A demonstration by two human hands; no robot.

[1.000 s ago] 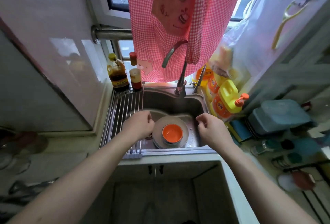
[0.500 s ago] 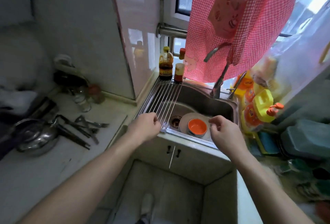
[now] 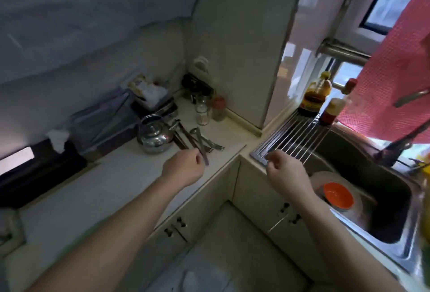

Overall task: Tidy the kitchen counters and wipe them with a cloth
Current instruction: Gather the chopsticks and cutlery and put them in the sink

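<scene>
The left hand [image 3: 183, 169] hovers low over the tabletop [image 3: 116, 175], its fingers [image 3: 196, 160] loosely curled and, as far as can be seen, holding nothing. The cutlery [image 3: 202, 146], forks, a spoon and dark sticks, lies loose just beyond those fingertips, one dark handle ending right beside them; whether it is touched cannot be told. A kettle [image 3: 154, 135] stands past the cutlery, to the left of the fingers.

The right hand [image 3: 287, 174] hangs over the near edge of the rack [image 3: 295, 139], its fingers also slackly curled and empty.

The cutlery is probably light, stiff and slick, and lying flat it will be awkward to pinch. The handle ends nearest the fingers look the best hold: gather them into one bundle, tines pointing away. The kettle may be heavier if filled, so its arched handle is the place to lift it.
</scene>
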